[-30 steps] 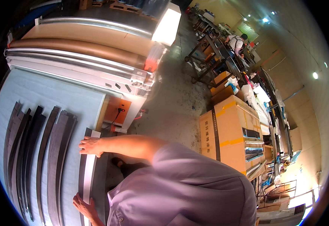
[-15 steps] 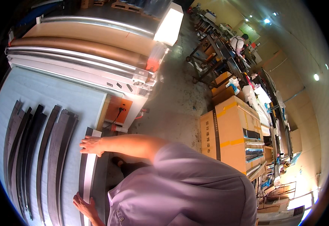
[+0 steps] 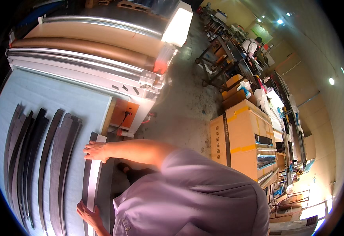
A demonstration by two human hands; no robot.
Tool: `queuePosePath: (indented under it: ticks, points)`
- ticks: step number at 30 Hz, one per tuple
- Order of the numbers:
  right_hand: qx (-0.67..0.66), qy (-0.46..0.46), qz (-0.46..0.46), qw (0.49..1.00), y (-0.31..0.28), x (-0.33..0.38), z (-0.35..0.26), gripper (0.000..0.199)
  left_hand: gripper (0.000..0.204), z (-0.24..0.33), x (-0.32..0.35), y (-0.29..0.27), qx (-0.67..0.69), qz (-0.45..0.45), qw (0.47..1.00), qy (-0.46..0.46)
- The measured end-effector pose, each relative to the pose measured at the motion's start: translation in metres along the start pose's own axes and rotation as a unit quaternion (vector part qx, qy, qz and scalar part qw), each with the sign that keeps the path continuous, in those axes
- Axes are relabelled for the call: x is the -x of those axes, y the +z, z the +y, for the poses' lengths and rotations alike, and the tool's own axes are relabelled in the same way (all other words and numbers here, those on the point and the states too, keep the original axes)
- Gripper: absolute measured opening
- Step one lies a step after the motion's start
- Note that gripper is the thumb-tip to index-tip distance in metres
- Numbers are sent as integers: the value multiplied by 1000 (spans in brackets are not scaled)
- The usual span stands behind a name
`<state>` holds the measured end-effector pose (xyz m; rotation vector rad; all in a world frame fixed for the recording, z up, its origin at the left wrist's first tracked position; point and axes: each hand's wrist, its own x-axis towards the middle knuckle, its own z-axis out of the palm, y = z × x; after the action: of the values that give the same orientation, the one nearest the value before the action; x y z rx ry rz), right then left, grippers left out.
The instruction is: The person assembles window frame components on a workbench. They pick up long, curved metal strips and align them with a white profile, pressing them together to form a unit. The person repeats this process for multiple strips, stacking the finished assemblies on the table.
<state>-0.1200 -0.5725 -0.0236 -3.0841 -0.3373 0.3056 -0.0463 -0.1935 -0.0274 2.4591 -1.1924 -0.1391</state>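
Note:
A long strip, white [image 3: 95, 173] with a dark band [image 3: 87, 177] along its left side, lies near the right edge of the pale blue table [image 3: 61, 88]. My right hand [image 3: 96, 151] rests across its upper end, palm down, fingers spread over the dark band and thumb by the right edge. Farther down, my left hand [image 3: 88, 214] lies on the same strip with its fingers stretched out leftward and its thumb pointing up. To the left of both hands lie several dark grey and black strips [image 3: 63, 157], roughly side by side.
A machine with a brown roller [image 3: 85, 53] and metal rails spans the table's far end. An orange panel [image 3: 126, 116] with a plugged cable sits at its corner. Behind me stands a large cardboard box [image 3: 241, 137]. A person [image 3: 250, 46] is at a distant bench.
Both hands stay almost in place on the strip; my left hand seems to have shifted very slightly upward. The view has moved a little.

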Motion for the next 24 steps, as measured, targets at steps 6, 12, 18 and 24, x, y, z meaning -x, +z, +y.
queuePosePath:
  ticks: [6, 12, 18, 24]
  points:
    - [-9, 7, -18, 1000, -7, 1, -2, 87, 82, 6, -1, -5, 0, -7, 1000, -12]
    - [-21, 12, -27, 999, -4, 0, -1, 88, 79, 5, -2, -5, 3, -6, 1000, -11]
    - [-1, 1, 8, 1000, -3, 1, -1, 87, 79, 6, -1, -4, 3, 0, 1000, -19]
    - [-11, 4, -7, 1000, -3, 1, -1, 86, 79, 7, -1, -4, 6, -3, 1000, -21]
